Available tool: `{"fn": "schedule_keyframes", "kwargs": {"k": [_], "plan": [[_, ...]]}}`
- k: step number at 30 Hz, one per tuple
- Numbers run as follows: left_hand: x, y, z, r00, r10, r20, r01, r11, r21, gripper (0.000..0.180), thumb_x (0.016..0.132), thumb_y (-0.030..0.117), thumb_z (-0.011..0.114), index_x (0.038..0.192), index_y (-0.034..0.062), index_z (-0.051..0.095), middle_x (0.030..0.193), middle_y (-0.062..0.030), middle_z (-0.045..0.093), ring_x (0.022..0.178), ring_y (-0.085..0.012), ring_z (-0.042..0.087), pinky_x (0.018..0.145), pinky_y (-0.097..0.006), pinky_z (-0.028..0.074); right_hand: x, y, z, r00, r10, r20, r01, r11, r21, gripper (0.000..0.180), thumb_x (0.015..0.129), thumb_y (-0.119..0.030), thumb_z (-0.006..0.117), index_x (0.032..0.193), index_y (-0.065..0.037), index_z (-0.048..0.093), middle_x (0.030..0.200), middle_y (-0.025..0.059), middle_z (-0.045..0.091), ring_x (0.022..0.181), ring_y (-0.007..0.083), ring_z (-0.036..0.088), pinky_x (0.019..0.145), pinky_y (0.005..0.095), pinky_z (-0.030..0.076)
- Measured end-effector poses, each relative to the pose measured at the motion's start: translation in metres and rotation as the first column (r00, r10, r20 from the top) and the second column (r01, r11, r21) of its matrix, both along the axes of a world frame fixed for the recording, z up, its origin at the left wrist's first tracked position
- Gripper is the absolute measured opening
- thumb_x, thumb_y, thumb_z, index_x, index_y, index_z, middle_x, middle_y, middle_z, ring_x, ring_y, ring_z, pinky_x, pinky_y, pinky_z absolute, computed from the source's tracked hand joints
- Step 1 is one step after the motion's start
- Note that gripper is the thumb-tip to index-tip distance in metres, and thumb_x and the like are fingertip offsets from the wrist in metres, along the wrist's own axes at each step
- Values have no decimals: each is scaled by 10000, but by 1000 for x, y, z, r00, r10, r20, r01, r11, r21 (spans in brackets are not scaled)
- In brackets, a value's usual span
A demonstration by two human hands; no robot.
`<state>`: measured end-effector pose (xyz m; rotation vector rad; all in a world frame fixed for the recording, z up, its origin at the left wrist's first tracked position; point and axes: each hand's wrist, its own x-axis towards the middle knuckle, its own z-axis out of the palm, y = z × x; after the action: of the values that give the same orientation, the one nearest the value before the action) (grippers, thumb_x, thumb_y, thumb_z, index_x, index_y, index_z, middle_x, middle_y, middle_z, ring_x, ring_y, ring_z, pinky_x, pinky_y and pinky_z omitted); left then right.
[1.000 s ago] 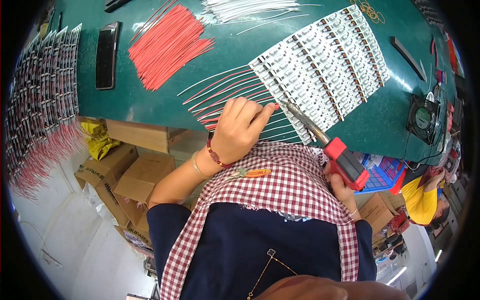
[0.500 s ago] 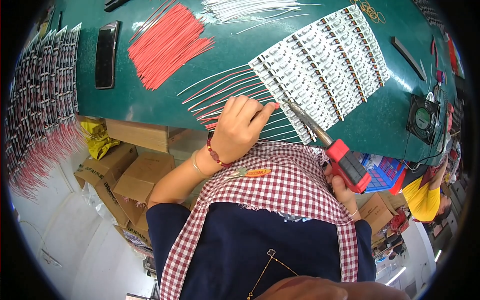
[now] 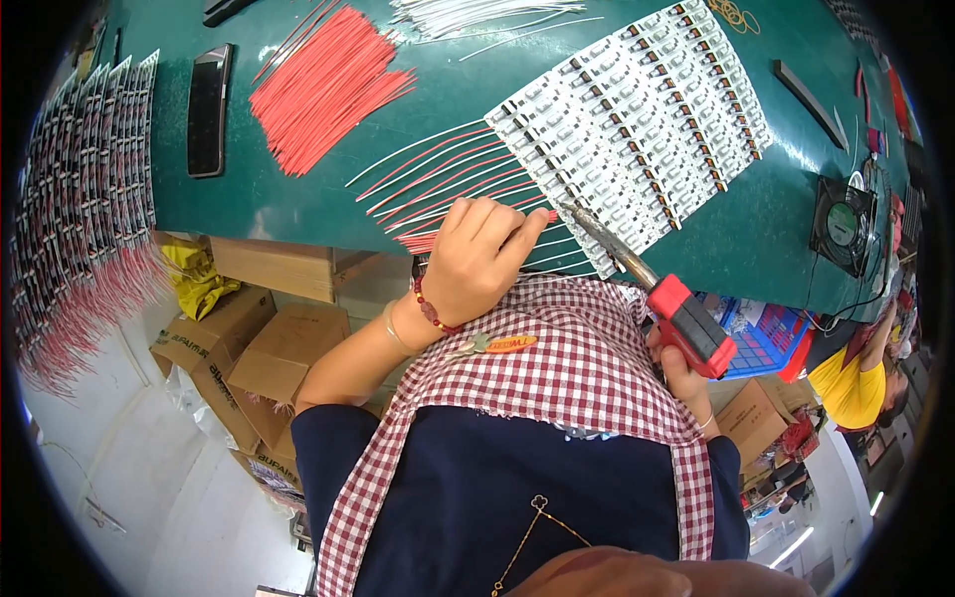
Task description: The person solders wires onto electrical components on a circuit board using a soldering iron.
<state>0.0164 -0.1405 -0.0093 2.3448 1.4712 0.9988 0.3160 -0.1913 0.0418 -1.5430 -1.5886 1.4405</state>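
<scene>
My left hand (image 3: pixel 476 261) rests at the near edge of the green bench (image 3: pixel 328 214) and pinches a thin red wire (image 3: pixel 545 216) against the lower corner of a panel of white circuit strips (image 3: pixel 637 129). In my right hand (image 3: pixel 681 376) is a red-handled soldering iron (image 3: pixel 668 303), its metal tip at the panel's lower edge beside the wire end. Red and white wires (image 3: pixel 438 179) fan out from the strips to the left of my left hand. A checked apron covers my chest below.
A heap of loose red wires (image 3: pixel 323 85) and a black phone (image 3: pixel 208 109) lie at the bench's left. White wires (image 3: pixel 477 15) are at the top, finished wired strips (image 3: pixel 75 219) far left, a small fan (image 3: pixel 844 224) right. Cardboard boxes (image 3: pixel 249 338) stand under the bench.
The soldering iron has shifted slightly lower and right along the panel's edge. My left hand stays on the wire.
</scene>
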Motion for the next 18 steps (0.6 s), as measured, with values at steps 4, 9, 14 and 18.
{"fn": "schedule_keyframes", "kwargs": {"k": [4,9,14,18], "plan": [[0,0,-1,1000,11,1,-11,1000,1,301,689,8,640,986,27,683,760,-19,531,660,-174,497,590,-321,363,0,-1,1,1000,2,13,-2,1000,-1,127,707,-135,629,771,-26,643,701,71,622,595,200,613,557,306,485],[1,0,-1,1000,13,2,-13,1000,-18,315,678,-7,646,989,29,678,754,-20,523,652,-173,495,579,-315,360,-1,1,-1,993,64,100,-68,997,40,134,723,-142,633,784,-24,646,711,72,624,607,203,616,557,308,482],[1,-1,-2,1000,20,7,-20,1000,-12,304,680,-17,661,980,29,679,739,-19,501,648,-173,491,575,-313,356,2,-1,0,999,36,18,-36,999,5,155,756,-169,632,798,-20,647,705,70,622,606,200,617,561,301,483],[1,-1,-2,1000,30,6,-30,999,-25,289,691,-26,669,974,28,678,738,-20,490,651,-176,491,577,-316,357,3,-2,2,1000,7,4,-7,1000,-18,165,761,-179,630,797,-19,644,708,75,627,604,200,620,561,298,484]]}}
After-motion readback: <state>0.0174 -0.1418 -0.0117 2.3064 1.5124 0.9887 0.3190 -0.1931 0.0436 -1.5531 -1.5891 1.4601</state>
